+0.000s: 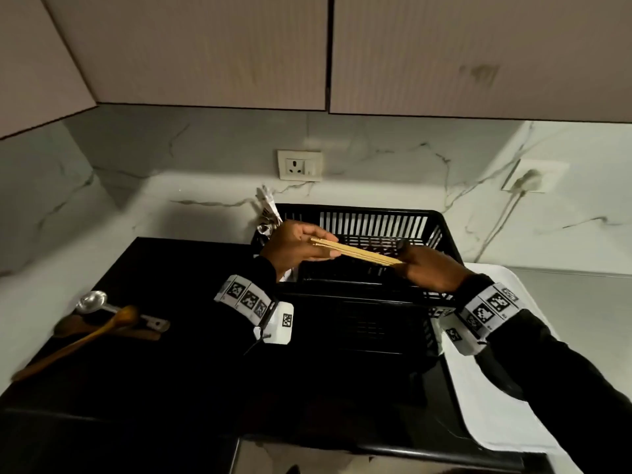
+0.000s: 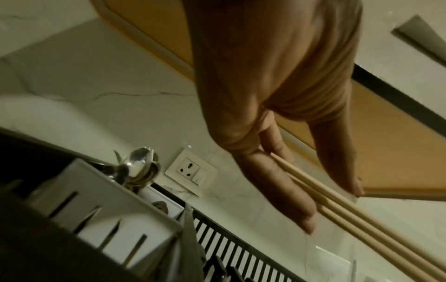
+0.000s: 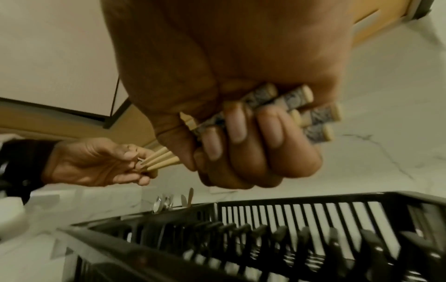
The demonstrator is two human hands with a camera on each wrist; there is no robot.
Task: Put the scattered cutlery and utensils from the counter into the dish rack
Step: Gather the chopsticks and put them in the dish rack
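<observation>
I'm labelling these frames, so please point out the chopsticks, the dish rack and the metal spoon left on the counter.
chopsticks [image 1: 355,252]: head view, middle of the bundle.
dish rack [image 1: 372,224]: head view, slatted back wall.
metal spoon [image 1: 91,301]: head view, its bowl.

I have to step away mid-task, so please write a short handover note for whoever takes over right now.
Right hand: fist gripped round the patterned butt ends of the bundle of wooden chopsticks.
Left hand: fingers pinching the bundle's tapered tips, held level above the black dish rack.
Done: metal spoons already stand in the white cutlery holder at the rack's left end.
Left: drop the chopsticks into the rack, probably in that holder; then fetch the metal measuring spoon and the wooden spoons lying on the black counter to the left.
</observation>
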